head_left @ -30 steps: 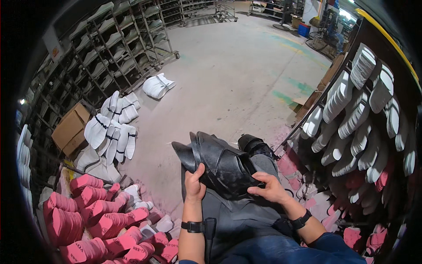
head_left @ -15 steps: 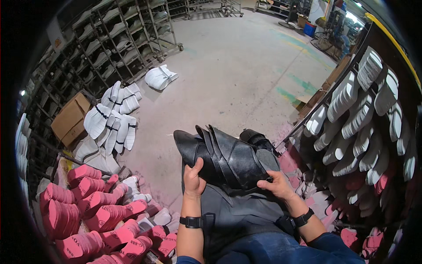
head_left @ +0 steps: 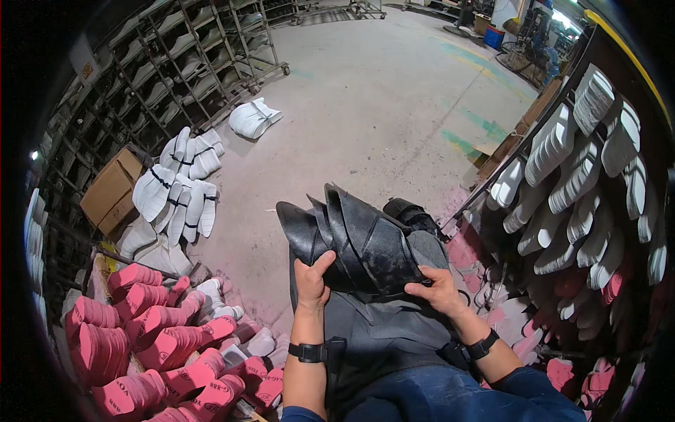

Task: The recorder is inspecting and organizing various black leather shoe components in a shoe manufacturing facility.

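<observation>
A nested stack of black, leather-like shoe uppers [head_left: 373, 243] lies across my lap, over a dark grey apron [head_left: 394, 330]. Several layers stand apart at their pointed upper edges. My left hand [head_left: 311, 281] grips the near left side of the stack with the thumb on top. At the lower right corner, my right hand [head_left: 439, 290] pinches the edge between thumb and fingers. Most of the fingers of both hands are hidden under the uppers. Just beyond the stack sits a black shoe-like object [head_left: 408, 213], partly covered.
Bundles of pink insoles [head_left: 172, 344] fill the left front. Strapped white bundles [head_left: 176, 190] lie on the floor beside a cardboard box [head_left: 112, 193]; another white bundle [head_left: 254, 118] lies farther off. White insoles hang on a rack [head_left: 573, 169] at right. A shoe-filled rack [head_left: 183, 56] stands far left.
The layers of the stack have spread a little further apart, and their tips stand higher. My right hand has shifted slightly left; my left hand keeps its grip.
</observation>
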`<move>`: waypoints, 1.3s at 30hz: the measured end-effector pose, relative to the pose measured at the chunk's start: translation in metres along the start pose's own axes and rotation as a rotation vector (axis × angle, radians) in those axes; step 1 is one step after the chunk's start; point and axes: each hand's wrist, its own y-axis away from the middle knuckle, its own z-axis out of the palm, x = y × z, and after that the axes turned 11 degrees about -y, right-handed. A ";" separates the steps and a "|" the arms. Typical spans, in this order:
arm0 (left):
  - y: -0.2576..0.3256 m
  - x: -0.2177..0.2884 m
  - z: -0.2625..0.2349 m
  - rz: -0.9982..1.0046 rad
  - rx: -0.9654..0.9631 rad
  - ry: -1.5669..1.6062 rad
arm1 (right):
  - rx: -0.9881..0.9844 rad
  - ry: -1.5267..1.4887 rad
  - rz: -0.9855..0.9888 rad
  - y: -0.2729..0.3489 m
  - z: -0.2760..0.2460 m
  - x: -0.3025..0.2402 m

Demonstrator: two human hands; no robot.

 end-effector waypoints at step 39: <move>0.003 -0.013 0.007 0.213 0.338 -0.187 | 0.186 0.315 -0.232 -0.007 0.020 0.009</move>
